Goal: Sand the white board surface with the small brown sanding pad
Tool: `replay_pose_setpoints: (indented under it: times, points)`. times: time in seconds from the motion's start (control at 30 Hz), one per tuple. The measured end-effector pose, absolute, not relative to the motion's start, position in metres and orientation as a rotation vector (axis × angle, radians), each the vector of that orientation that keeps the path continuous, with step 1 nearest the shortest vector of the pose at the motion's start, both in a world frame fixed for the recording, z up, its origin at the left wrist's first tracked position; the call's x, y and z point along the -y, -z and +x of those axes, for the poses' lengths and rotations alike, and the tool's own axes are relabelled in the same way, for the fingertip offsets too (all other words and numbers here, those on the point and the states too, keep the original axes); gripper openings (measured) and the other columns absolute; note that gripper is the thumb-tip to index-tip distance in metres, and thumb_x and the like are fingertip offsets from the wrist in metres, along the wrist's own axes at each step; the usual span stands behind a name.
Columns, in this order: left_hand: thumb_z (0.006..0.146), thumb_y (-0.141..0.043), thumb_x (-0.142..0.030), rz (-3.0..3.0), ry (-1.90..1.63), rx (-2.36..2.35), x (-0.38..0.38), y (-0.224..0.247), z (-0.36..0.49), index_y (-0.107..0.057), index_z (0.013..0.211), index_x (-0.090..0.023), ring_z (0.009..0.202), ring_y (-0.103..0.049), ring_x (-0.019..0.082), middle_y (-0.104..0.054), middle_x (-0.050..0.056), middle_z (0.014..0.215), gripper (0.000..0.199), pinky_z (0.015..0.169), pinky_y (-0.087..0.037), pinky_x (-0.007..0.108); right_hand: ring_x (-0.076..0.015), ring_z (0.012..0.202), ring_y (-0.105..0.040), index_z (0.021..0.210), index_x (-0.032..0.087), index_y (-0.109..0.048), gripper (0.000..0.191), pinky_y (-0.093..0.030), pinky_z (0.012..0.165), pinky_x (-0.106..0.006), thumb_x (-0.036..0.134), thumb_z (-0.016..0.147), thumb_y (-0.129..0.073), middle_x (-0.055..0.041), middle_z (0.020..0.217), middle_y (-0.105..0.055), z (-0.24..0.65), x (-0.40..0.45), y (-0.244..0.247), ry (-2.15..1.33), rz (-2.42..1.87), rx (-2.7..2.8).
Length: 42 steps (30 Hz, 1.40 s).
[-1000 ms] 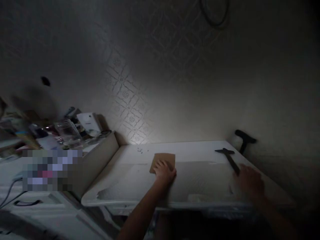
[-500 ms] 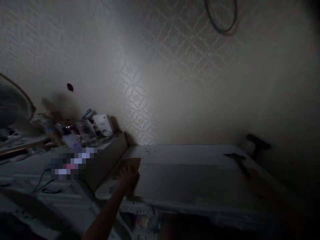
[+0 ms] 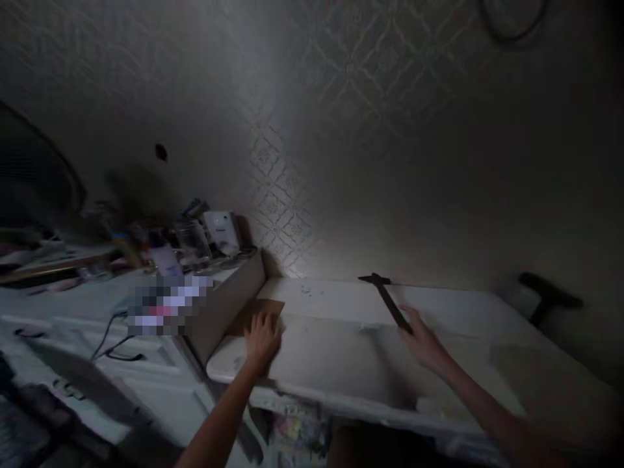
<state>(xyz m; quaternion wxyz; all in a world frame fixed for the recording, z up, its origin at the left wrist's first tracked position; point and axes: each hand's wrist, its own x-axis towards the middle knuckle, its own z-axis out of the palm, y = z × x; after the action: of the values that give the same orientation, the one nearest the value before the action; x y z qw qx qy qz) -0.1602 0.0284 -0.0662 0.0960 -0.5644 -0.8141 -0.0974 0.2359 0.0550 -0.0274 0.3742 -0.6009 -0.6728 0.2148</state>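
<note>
In the head view, my left hand [image 3: 263, 339] lies with its fingers spread on a flat brown sheet [image 3: 273, 309] near the left end of a white tabletop [image 3: 322, 361]. What the sheet is made of I cannot tell. My right hand [image 3: 423, 338] is wrapped round the handle of a dark hammer [image 3: 389, 300]. The hammer is tilted, its head up and to the left, above the back part of the tabletop. Several small dark bits [image 3: 306, 290] lie behind the brown sheet.
On the left stands a white drawer cabinet [image 3: 156, 383], its top crowded with a white box [image 3: 221, 231], a bottle [image 3: 164, 260] and clear containers. A patterned wall [image 3: 351, 97] rises behind the tabletop. At the right is a dark T-shaped form [image 3: 550, 296], perhaps a shadow.
My right hand and the hammer have come left, out of the dark right side. My left hand now lies spread on the brown sheet. The view has shifted.
</note>
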Motion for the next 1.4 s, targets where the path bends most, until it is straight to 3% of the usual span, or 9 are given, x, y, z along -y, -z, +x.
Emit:
replay_pose_setpoints:
  times: [0.07, 0.27, 0.57, 0.73, 0.93, 1.1, 1.2, 1.3, 1.4]
  points:
    - [0.094, -0.037, -0.035, -1.666, 0.321, 2.394, -0.027, 0.069, -0.16, -0.048, 0.135, -0.018, 0.139, -0.026, 0.032, -0.039, 0.013, 0.148, 0.047, 0.109, -0.024, 0.055, -0.0187, 0.062, -0.061, 0.131, 0.018, -0.043, 0.051, -0.043, 0.057, -0.026, 0.025, 0.08, -0.046, -0.0015, 0.074, -0.065, 0.175, -0.057, 0.018, -0.711, -1.482, 1.784]
    - [0.093, -0.039, -0.033, -1.662, 0.306, 2.432, -0.026, 0.069, -0.157, -0.045, 0.139, -0.015, 0.139, -0.025, 0.033, -0.036, 0.015, 0.149, 0.049, 0.109, -0.025, 0.056, -0.0195, 0.091, -0.064, 0.131, 0.021, -0.041, 0.049, -0.043, 0.071, -0.025, 0.019, 0.083, -0.047, -0.0067, 0.101, -0.069, 0.033, -0.065, 0.012, -0.716, -1.537, 2.004]
    - [0.094, -0.036, -0.033, -1.668, 0.313, 2.473, -0.026, 0.065, -0.153, -0.045, 0.14, -0.014, 0.139, -0.026, 0.035, -0.035, 0.017, 0.149, 0.051, 0.108, -0.026, 0.058, -0.0257, 0.107, -0.061, 0.137, 0.015, -0.038, 0.051, -0.044, 0.085, -0.035, 0.021, 0.087, -0.042, -0.0143, 0.114, -0.066, -0.044, -0.078, 0.022, -0.665, -1.618, 2.092]
    - [0.095, -0.035, -0.035, -1.669, 0.324, 2.461, -0.029, 0.071, -0.155, -0.045, 0.14, -0.013, 0.138, -0.027, 0.035, -0.035, 0.018, 0.149, 0.051, 0.106, -0.028, 0.058, -0.0257, 0.11, -0.059, 0.139, 0.015, -0.037, 0.053, -0.044, 0.088, -0.036, 0.02, 0.086, -0.04, -0.0147, 0.123, -0.062, -0.057, -0.082, 0.031, -0.636, -1.643, 2.128]
    - [0.096, -0.031, -0.037, -1.671, 0.319, 2.459, -0.029, 0.072, -0.155, -0.049, 0.137, -0.014, 0.137, -0.029, 0.034, -0.037, 0.017, 0.148, 0.049, 0.106, -0.028, 0.058, -0.0278, 0.106, -0.061, 0.135, 0.011, -0.041, 0.049, -0.046, 0.082, -0.037, 0.02, 0.087, -0.038, -0.0182, 0.117, -0.064, -0.063, -0.081, 0.038, -0.589, -1.663, 2.159]
    - [0.096, -0.031, -0.037, -1.649, 0.311, 2.468, -0.029, 0.072, -0.156, -0.05, 0.135, -0.017, 0.137, -0.03, 0.033, -0.038, 0.015, 0.148, 0.048, 0.108, -0.026, 0.056, -0.0265, 0.105, -0.061, 0.123, 0.014, -0.053, 0.039, -0.045, 0.084, -0.035, 0.03, 0.089, -0.041, -0.0159, 0.117, -0.063, -0.056, -0.07, 0.038, -0.512, -1.593, 2.224]
    - [0.096, -0.031, -0.035, -1.661, 0.319, 2.453, -0.03, 0.072, -0.158, -0.05, 0.135, -0.015, 0.137, -0.03, 0.033, -0.039, 0.016, 0.147, 0.048, 0.108, -0.027, 0.056, -0.024, 0.103, -0.061, 0.114, 0.018, -0.059, 0.034, -0.045, 0.086, -0.033, 0.034, 0.091, -0.041, -0.0116, 0.114, -0.064, -0.036, -0.062, 0.041, -0.453, -1.51, 2.286]
    - [0.096, -0.028, -0.036, -1.668, 0.363, 2.455, -0.03, 0.071, -0.158, -0.052, 0.132, -0.015, 0.138, -0.029, 0.034, -0.04, 0.016, 0.146, 0.048, 0.106, -0.029, 0.056, -0.0205, 0.109, -0.058, 0.122, 0.019, -0.056, 0.037, -0.042, 0.092, -0.031, 0.031, 0.093, -0.038, -0.0092, 0.12, -0.062, 0.004, -0.061, 0.047, -0.368, -1.48, 2.294]
    - [0.097, -0.028, -0.037, -1.674, 0.385, 2.49, -0.028, 0.068, -0.158, -0.052, 0.131, -0.016, 0.138, -0.028, 0.033, -0.039, 0.015, 0.147, 0.047, 0.106, -0.029, 0.057, -0.0227, 0.119, -0.05, 0.125, 0.015, -0.055, 0.04, -0.037, 0.099, -0.034, 0.027, 0.093, -0.035, -0.0125, 0.126, -0.059, 0.067, -0.07, 0.054, -0.258, -1.546, 2.253]
